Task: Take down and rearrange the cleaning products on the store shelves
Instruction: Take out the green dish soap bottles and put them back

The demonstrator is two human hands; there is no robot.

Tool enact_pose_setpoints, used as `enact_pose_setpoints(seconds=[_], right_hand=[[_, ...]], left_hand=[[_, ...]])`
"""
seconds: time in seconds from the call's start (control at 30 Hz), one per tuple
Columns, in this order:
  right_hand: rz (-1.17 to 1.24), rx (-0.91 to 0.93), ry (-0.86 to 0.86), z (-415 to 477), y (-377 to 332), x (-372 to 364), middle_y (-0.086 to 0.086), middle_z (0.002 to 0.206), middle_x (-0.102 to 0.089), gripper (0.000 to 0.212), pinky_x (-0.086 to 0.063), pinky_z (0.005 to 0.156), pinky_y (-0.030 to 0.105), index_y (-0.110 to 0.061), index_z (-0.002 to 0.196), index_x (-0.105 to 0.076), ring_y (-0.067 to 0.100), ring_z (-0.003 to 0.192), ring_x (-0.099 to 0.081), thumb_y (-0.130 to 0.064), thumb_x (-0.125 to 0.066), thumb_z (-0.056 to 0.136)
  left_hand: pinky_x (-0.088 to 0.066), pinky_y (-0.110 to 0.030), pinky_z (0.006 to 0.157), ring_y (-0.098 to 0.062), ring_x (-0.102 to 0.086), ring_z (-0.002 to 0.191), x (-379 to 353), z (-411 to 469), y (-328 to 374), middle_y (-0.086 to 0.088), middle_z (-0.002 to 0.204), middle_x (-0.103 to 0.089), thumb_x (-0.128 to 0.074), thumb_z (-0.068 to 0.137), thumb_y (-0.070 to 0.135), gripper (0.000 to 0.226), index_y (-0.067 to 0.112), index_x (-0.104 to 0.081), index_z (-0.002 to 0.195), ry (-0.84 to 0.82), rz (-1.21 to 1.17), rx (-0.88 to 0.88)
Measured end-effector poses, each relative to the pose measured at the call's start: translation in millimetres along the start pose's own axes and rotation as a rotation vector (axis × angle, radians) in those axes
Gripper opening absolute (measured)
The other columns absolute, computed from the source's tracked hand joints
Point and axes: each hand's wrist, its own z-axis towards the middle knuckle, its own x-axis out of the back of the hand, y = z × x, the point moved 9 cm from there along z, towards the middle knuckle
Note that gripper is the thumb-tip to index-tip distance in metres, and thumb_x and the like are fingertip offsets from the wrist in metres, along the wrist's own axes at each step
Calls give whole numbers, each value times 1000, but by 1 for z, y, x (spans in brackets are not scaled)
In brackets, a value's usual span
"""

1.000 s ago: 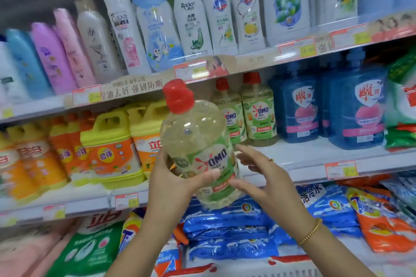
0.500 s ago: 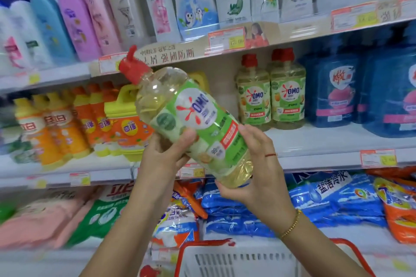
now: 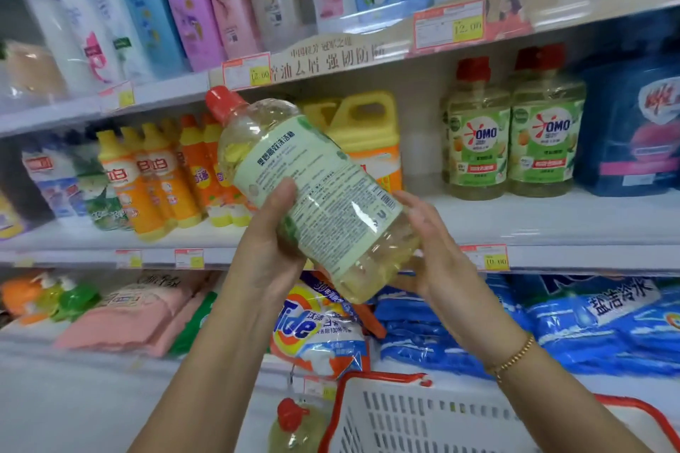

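Head view. Taken down: detergent bottle (image 3: 312, 195), left hand (image 3: 265, 257) clamped round it, right hand (image 3: 441, 268) flat-fingered against its base. Still shelved: two matching bottles (image 3: 478, 143).

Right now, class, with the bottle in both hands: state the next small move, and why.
Probably lower the bottle into the basket beneath it: the left hand grips its middle, the right hand supports its base, and it is off the shelf.

the head-worn wide-angle camera faces forward and slightly down, close to the store shelves (image 3: 552, 224).
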Motion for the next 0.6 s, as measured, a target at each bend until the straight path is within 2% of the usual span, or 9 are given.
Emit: enact_pose_setpoints(seconds=[0.07,0.1,0.17,0.2,0.27,0.37,0.47,0.53,0.6], right_hand=[[-542,294,131,-6,-29,1,-10,145,-30,70,-43,92,9,-51,134,-33,-12,122,-41,-69,-58,71],[-764,388,149,-9,-34,-8,-13,149,-15,83,-35,98,6,-50,137,-26,-12,130,-27,-68,-63,66],[-1075,503,176,-14,-32,-30,-5,155,2,98,-31,107,25,-44,142,-15,12,143,-15,-65,-64,61],[-1160,530,210,-16,-30,-36,3,156,0,101,-34,106,36,-41,144,-12,24,144,-14,-61,-66,61],[-1204,512,268,-14,-28,-35,12,152,-17,103,-40,102,42,-37,146,-11,31,139,-24,-48,-74,64],[-1056,459,231,-11,-32,-18,1,139,-36,100,-45,95,28,-39,146,-16,18,126,-40,-37,-77,66],[-662,270,125,-11,-31,-1,-21,122,-54,95,-46,82,7,-47,141,-25,-7,108,-53,-27,-81,67],[-315,115,-28,-10,-20,-1,-19,117,-62,83,-52,87,20,-43,139,-35,-2,104,-61,-22,-79,72],[0,-68,-139,-13,-4,-4,3,117,-66,77,-54,88,46,-31,137,-44,22,105,-65,-30,-77,68]], left_hand=[[-58,-39,83,-20,-70,98,5,2,2,-5,103,-73,-95,37,42,62,20,-78,92,62,63,-22],[-57,-40,86,-22,-68,102,6,2,1,-7,108,-72,-91,50,40,59,19,-74,102,87,82,-24],[-55,-42,88,-23,-67,107,7,0,-4,-9,116,-70,-77,67,35,57,14,-63,119,140,85,-8],[-55,-41,88,-23,-66,108,7,-1,-6,-10,118,-69,-75,69,34,62,13,-59,124,157,89,2],[-57,-39,83,-24,-66,108,4,-2,-6,-10,120,-68,-80,66,36,74,11,-54,131,156,136,-9],[-57,-33,75,-23,-67,108,-1,0,-1,-8,122,-67,-90,46,52,104,14,-51,135,59,211,6],[-56,-31,75,-20,-68,102,-3,2,1,-4,118,-68,-91,43,51,108,22,-48,137,-67,189,31],[-56,-31,75,-20,-68,103,-1,3,1,-4,116,-68,-91,45,46,105,30,-46,139,-104,129,33],[-56,-35,78,-23,-65,109,5,5,-1,-5,123,-65,-91,46,45,103,32,-47,138,-100,61,38]])
